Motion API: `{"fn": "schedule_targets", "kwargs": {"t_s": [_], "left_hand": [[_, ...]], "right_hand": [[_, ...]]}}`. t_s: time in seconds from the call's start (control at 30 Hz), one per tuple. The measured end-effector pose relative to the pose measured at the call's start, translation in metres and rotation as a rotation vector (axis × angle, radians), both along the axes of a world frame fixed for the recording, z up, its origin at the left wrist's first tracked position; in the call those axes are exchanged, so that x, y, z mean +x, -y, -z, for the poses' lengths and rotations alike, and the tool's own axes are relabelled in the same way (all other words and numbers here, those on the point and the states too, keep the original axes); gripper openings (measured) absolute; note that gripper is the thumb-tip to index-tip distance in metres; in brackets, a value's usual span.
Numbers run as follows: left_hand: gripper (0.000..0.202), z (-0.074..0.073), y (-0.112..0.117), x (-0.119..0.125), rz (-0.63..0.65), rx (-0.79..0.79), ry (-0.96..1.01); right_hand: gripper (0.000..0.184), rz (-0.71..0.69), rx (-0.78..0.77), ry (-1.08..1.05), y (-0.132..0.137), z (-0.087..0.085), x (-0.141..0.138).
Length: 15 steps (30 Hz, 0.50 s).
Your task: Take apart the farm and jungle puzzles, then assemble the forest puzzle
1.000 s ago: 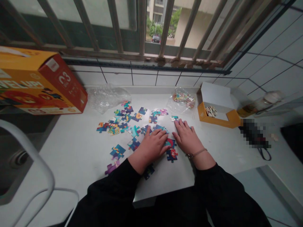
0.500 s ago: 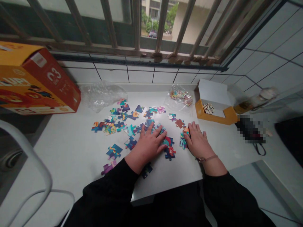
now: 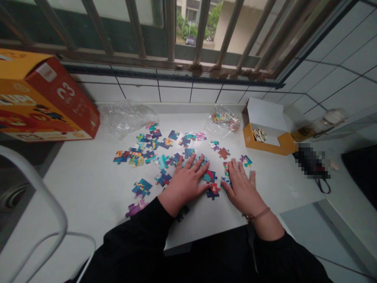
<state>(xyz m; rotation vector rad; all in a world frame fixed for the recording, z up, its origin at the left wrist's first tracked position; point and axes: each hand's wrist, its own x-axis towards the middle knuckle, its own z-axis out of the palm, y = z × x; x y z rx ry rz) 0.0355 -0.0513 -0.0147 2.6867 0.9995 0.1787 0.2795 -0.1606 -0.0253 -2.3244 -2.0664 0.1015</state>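
Note:
My left hand point(image 3: 187, 181) lies flat over the middle of the jigsaw pieces, fingers spread, covering some of them. By its thumb is a red and navy jigsaw piece point(image 3: 213, 190), with a blue, red and teal piece point(image 3: 208, 176) just above. My right hand point(image 3: 243, 186) is also open, its fingers resting partly over colourful pieces point(image 3: 226, 181) on the right. A purple and teal piece point(image 3: 246, 160) sits beyond its fingertips, and a brown piece point(image 3: 224, 153) lies farther up. On the left are a larger blue piece point(image 3: 141, 188) and a purple piece point(image 3: 136, 207).
A big orange and red box point(image 3: 67, 102) stands at the left beside a crumpled clear bag point(image 3: 126, 118). At the back lies a bag of pieces point(image 3: 224, 120), then an open yellow box point(image 3: 268, 146) and a bottle point(image 3: 318, 124). A white cable point(image 3: 50, 196) loops at the left.
My right hand has shifted down and slightly left, uncovering the purple and teal piece beyond its fingers. The pieces under it moved slightly left. My left hand stays almost in place.

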Motion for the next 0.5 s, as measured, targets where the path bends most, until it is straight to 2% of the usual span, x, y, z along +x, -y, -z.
{"fn": "schedule_targets", "kwargs": {"t_s": [0.1,0.17,0.37,0.5], "left_hand": [[0.085,0.002,-0.001,0.000,-0.043,0.010,-0.002],[0.087,0.002,-0.003,-0.001,-0.068,0.021,-0.007],[0.093,-0.006,-0.002,-0.004,-0.105,-0.016,-0.089],[0.101,-0.013,0.000,-0.006,-0.090,-0.025,-0.101]], "right_hand": [[0.076,-0.073,-0.004,0.008,0.010,0.000,-0.021],[0.073,-0.104,-0.023,0.011,0.007,-0.003,-0.031],[0.073,-0.193,-0.110,-0.010,-0.038,-0.015,-0.036],[0.074,-0.144,-0.085,-0.020,-0.050,-0.015,-0.031]]}}
